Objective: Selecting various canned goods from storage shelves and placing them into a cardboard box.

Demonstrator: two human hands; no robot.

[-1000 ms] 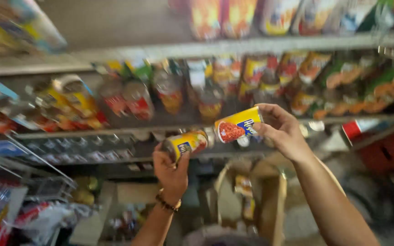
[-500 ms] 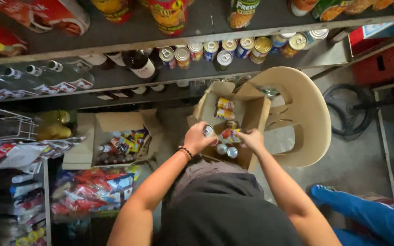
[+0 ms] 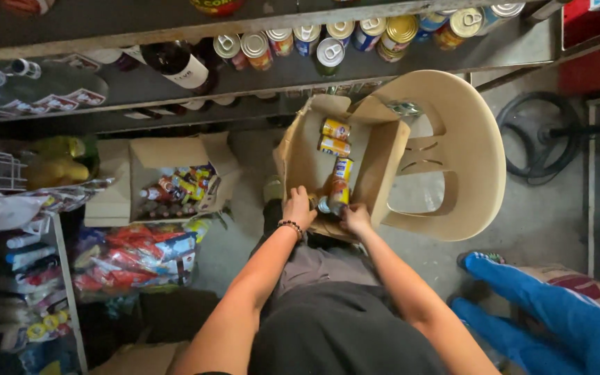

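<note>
An open cardboard box (image 3: 383, 149) stands on a beige plastic chair (image 3: 463, 132) below me. Several yellow and orange cans (image 3: 334, 137) lie inside it. My left hand (image 3: 298, 206), with a beaded bracelet on its wrist, reaches over the box's near edge, and its fingers curl around a small can (image 3: 322, 205) whose silver end shows. Beside it, my right hand (image 3: 355, 217) grips an orange and yellow can (image 3: 339, 193) at the bottom of the box. The two hands sit close together.
A shelf (image 3: 501, 45) above the box carries a row of cans (image 3: 328, 48) and a dark bottle (image 3: 175, 62). On the floor to the left are a second open box (image 3: 168, 173) of small bottles and cans and a bag of packets (image 3: 137, 253). Another person's blue-clad legs (image 3: 543, 312) are at lower right.
One second ago both hands held yellow cans up at the shelf. My view then dropped, and both hands have gone down into the box on the chair.
</note>
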